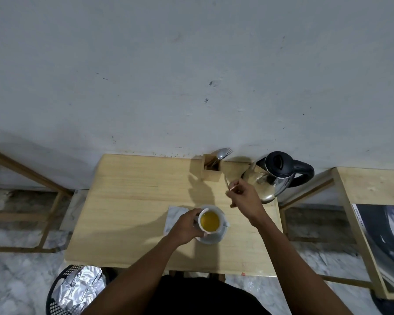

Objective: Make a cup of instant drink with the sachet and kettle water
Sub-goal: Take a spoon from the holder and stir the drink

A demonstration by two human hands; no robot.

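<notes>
A white cup (210, 220) full of yellow-orange drink stands on a white saucer (214, 239) near the middle of the wooden table (127, 201). My left hand (187, 226) wraps around the cup's left side. My right hand (245, 196) is raised between the cup and the kettle, pinching a thin metal spoon (227, 181) by its handle, above the table. The steel kettle (275, 176) with a black lid and handle stands at the table's back right corner. No sachet can be made out on the table.
A wooden cutlery holder (210, 170) with a fork and spoon stands at the back edge by the wall. A white napkin (174, 218) lies under the saucer's left side. A black basket with foil (75, 289) sits on the floor lower left. A second table with a magazine (384, 237) stands right.
</notes>
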